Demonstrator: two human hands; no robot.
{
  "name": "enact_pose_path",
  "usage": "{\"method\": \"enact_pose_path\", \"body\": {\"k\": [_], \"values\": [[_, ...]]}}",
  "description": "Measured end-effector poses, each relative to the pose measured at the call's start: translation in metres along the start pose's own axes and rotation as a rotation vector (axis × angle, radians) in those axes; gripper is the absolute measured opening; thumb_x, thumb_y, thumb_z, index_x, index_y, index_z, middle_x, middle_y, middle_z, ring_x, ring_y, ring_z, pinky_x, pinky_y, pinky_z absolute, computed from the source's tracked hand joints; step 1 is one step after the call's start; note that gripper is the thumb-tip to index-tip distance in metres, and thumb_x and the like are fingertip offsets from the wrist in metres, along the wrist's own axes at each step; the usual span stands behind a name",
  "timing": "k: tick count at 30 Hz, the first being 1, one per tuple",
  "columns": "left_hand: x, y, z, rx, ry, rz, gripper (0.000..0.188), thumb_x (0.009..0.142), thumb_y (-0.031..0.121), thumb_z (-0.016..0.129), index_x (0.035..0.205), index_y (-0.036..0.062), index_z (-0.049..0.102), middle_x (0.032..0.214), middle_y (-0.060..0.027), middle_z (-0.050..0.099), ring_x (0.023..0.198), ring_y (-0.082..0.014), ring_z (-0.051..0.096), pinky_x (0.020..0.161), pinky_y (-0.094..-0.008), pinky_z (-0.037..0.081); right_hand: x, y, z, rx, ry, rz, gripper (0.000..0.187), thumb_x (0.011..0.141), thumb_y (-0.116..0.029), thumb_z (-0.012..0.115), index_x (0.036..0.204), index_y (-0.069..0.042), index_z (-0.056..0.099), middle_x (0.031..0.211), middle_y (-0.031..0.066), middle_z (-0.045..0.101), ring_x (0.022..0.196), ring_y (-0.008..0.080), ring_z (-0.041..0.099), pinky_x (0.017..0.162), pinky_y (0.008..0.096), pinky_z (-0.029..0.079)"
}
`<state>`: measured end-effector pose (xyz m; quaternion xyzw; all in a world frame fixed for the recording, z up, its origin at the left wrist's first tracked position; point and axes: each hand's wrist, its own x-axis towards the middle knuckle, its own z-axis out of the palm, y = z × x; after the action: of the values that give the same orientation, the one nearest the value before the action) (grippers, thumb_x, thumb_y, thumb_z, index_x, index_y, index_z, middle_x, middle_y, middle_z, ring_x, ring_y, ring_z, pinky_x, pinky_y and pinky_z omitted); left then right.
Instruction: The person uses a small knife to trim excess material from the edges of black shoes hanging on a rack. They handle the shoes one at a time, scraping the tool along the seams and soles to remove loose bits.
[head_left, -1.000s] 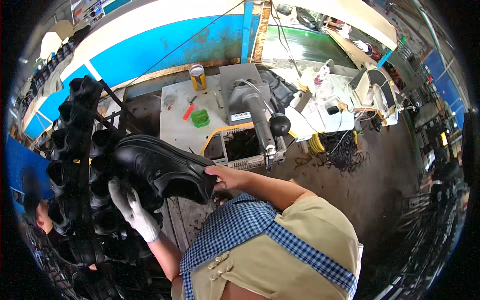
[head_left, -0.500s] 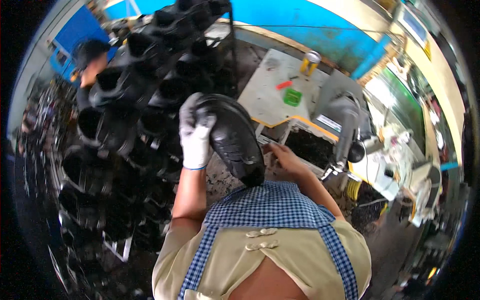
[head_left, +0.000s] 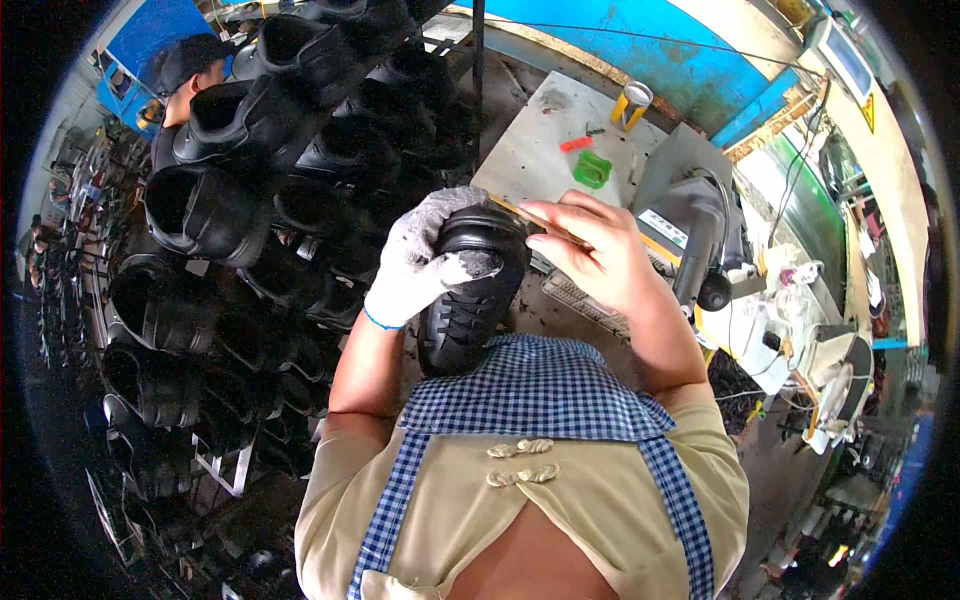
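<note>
My left hand (head_left: pixel 420 262), in a grey-white glove, grips a black lace-up shoe (head_left: pixel 462 325) around its far end. The shoe's near end rests against my checked apron (head_left: pixel 525 400), and its laces face up. My bare right hand (head_left: pixel 605 250) pinches a thin yellowish stick-like tool (head_left: pixel 520 212) between thumb and fingers. The tool's far tip is at the edge of the shoe, close to my gloved fingers; whether it touches the shoe I cannot tell.
Racks of black shoes (head_left: pixel 205 215) stand close on my left, with a person in a dark cap (head_left: pixel 190 75) behind. Ahead is a grey worktable (head_left: pixel 530 140) with a can (head_left: pixel 630 105), a green piece (head_left: pixel 593 170) and a red piece (head_left: pixel 576 144). A grey machine arm (head_left: pixel 705 235) stands at right.
My right hand has risen from the bench to the shoe, now with the thin tool in it. The shoe has turned in my left hand, its far end now under the gloved fingers.
</note>
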<state>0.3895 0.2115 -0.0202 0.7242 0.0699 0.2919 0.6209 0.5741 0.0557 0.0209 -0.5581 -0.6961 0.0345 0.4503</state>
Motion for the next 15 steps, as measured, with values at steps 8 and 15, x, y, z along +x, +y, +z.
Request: {"method": "enact_pose_path", "body": {"k": [8, 15], "values": [[-0.009, 0.009, -0.004, -0.01, 0.041, -0.104, 0.073, 0.069, 0.036, 0.082, 0.125, -0.0034, 0.057, 0.118, -0.0112, 0.062, 0.11, -0.0198, 0.059, 0.099, -0.0337, 0.045, 0.0, -0.018, -0.003, -0.176, -0.114, -0.014, 0.037, 0.086, -0.011, 0.07, 0.122, -0.022, 0.069, 0.079, 0.0043, 0.056, 0.057, 0.0192, 0.057, 0.051, 0.0333, 0.048], [-0.02, 0.008, -0.005, 0.011, 0.119, -0.133, 0.07, 0.069, 0.03, 0.082, 0.125, -0.003, 0.057, 0.115, -0.0097, 0.063, 0.108, -0.0192, 0.059, 0.098, -0.0325, 0.046, -0.006, -0.019, 0.009, -0.331, -0.099, -0.064, 0.045, 0.081, -0.008, 0.068, 0.123, -0.024, 0.069, 0.081, 0.003, 0.054, 0.056, 0.017, 0.056, 0.049, 0.0318, 0.048]]}}
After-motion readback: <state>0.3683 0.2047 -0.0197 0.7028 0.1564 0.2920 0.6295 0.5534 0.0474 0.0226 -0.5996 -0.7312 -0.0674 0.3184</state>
